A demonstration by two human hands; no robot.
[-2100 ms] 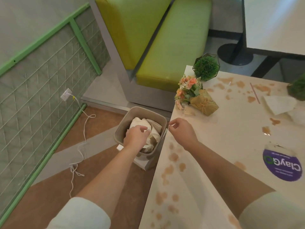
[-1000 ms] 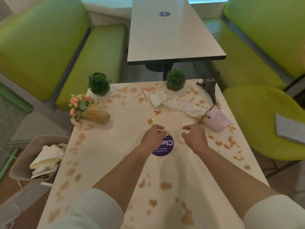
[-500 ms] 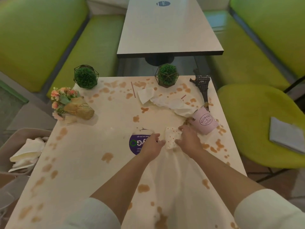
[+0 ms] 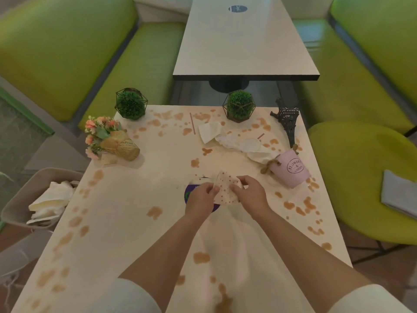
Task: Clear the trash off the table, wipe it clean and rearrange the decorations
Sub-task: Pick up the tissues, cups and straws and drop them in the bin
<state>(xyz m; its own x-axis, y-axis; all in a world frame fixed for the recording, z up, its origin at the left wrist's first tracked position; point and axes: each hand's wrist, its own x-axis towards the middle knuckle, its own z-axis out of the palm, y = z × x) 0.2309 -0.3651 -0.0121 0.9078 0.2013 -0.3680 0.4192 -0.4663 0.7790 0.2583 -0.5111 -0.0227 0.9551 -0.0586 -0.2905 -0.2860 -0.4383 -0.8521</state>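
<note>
Pinching red-dotted white paper wrapper (image 4: 225,188) between left hand (image 4: 202,197) and right hand (image 4: 247,195), now lifted off stained cream table (image 4: 126,199) above purple sticker; ready for beige trash bin (image 4: 20,199).

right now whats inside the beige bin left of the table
The beige plastic bin holds crumpled white paper napkins and flatter cream paper pieces, piled near its rim. Whatever lies beneath that pile, and the bin's bottom, is covered and cannot be seen.

Left sleeve (image 4: 126,297): white, short, ending above the elbow. Right sleeve (image 4: 365,300): same white fabric and cut. Forearms, wrists and hands bare; no markings visible.
</note>
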